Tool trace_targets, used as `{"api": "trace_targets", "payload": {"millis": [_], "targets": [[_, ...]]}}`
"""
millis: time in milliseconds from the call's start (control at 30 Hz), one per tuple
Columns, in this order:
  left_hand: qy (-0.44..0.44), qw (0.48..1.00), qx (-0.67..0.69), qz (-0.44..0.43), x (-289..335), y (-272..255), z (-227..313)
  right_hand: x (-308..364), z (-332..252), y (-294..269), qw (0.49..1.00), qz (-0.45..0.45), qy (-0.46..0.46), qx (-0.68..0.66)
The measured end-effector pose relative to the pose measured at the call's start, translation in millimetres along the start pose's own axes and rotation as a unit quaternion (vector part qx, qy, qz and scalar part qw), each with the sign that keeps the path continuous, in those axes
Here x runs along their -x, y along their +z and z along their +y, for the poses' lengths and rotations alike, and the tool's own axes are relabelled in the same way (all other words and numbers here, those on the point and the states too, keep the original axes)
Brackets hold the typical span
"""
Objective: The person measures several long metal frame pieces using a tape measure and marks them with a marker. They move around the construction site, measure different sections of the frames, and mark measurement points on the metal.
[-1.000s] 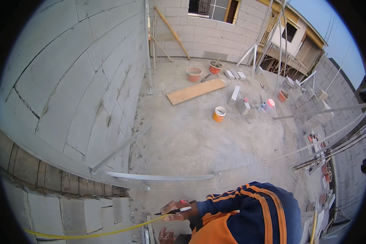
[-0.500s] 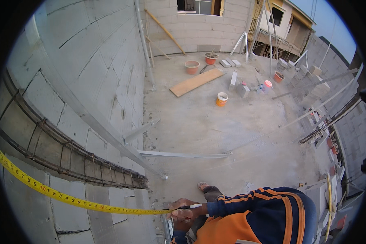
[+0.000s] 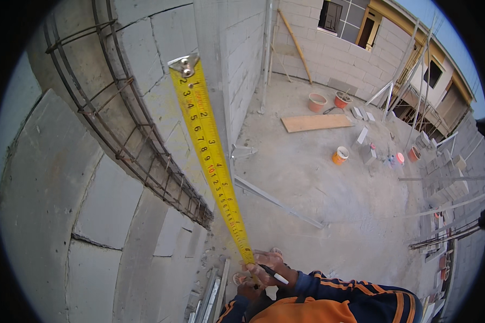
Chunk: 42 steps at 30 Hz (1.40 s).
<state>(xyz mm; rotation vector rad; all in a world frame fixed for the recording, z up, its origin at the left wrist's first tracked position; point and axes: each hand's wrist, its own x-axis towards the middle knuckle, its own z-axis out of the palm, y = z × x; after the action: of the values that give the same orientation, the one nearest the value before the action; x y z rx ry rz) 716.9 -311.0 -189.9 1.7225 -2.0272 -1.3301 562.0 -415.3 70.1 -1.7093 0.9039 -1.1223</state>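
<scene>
A yellow tape measure blade (image 3: 215, 161) stretches away from my hands, rising to a metal hook (image 3: 184, 67) in front of the block wall. My right hand (image 3: 272, 262) is closed at the blade's near end and also holds a black-and-white marker (image 3: 274, 274), which lies across its fingers. Just below it, my left hand (image 3: 249, 291) is closed round the near end of the tape measure; the case is mostly hidden by the fingers. The hook end hangs free in view and I cannot tell whether it touches the wall.
A rebar cage (image 3: 129, 142) runs along a gap in the grey block wall (image 3: 108, 207) at left. Metal profiles (image 3: 213, 293) lie by my feet. A slanting metal brace (image 3: 280, 202) crosses the floor. Farther off are a wooden board (image 3: 317, 122), buckets (image 3: 340, 155) and loose blocks (image 3: 362, 134).
The tape blade has swung from pointing left to pointing ahead, and its hook end has come into view. My view has shifted left. Both hands keep hold of the tape.
</scene>
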Motion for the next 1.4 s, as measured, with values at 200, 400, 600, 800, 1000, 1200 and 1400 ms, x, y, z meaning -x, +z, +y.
{"api": "trace_targets", "payload": {"millis": [200,400,600,800,1000,1200,1400], "targets": [[0.013,0.994,-0.005,0.109,-55,6,-21,-19,32,-25,0.987,0.019,-0.025,0.161],[0.059,0.972,0.131,0.187,-143,77,-80,-11,137,-23,0.969,-0.035,-0.041,0.239],[0.096,0.946,0.189,0.243,-228,156,-161,-2,275,-16,0.961,-0.018,-0.094,0.260],[0.069,0.947,0.202,0.239,-287,218,-223,20,394,-4,0.961,-0.013,-0.109,0.255],[0.121,0.902,0.306,0.280,-347,253,-258,37,497,10,0.959,-0.016,-0.152,0.241],[0.100,0.895,0.359,0.246,-420,256,-275,38,559,-6,0.960,0.043,-0.117,0.250],[-0.005,0.882,0.327,0.338,-463,288,-310,9,580,-19,0.967,0.040,-0.172,0.185]]}}
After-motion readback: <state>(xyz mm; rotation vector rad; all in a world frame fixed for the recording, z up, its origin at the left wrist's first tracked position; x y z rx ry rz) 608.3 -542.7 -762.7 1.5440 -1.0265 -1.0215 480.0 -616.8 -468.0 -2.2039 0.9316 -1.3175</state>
